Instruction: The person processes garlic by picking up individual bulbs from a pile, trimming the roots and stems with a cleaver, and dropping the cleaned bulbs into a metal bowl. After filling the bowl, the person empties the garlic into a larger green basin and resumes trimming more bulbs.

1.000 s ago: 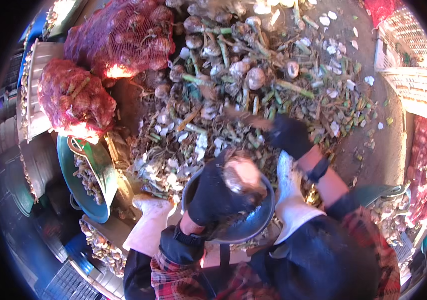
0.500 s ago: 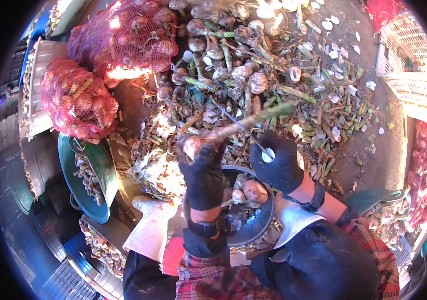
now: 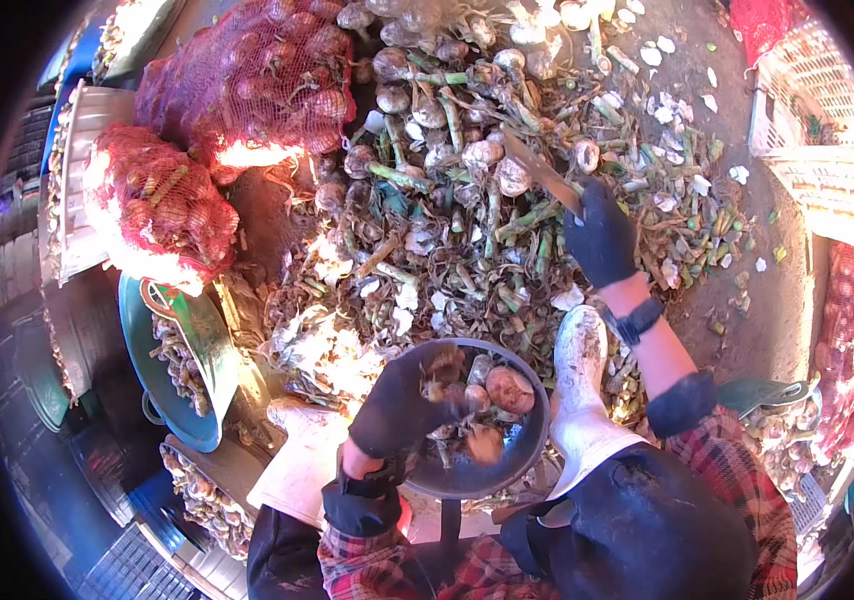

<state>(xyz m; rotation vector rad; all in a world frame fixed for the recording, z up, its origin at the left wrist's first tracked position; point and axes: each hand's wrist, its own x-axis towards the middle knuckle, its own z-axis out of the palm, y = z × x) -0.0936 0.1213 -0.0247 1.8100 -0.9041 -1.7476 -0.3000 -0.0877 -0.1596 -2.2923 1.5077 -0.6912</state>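
Observation:
My left hand [image 3: 397,405], in a black glove, is over the near-left rim of a dark round bucket [image 3: 545,425]. Its fingers are apart and partly blurred. Inside the bucket are several garlic bulbs [image 3: 510,390], and a smeared brownish piece [image 3: 485,446] shows just right of the hand. My right hand [image 3: 602,238], also gloved in black, is closed round a knife [image 3: 539,172] farther out. The blade points up and left over a heap of garlic with stalks [image 3: 447,105].
Red mesh sacks of bulbs [image 3: 257,75] are at the far left, beside a green basin [image 3: 209,425] of trimmed stalks. White plastic crates [image 3: 837,185] stand on the right, with another red mesh sack [image 3: 852,350] below. A white boot [image 3: 579,370] is beside the bucket.
My left hand has come down to the bucket and the long-stalked garlic bulb has left it. My right hand has swung out to the far right with the knife.

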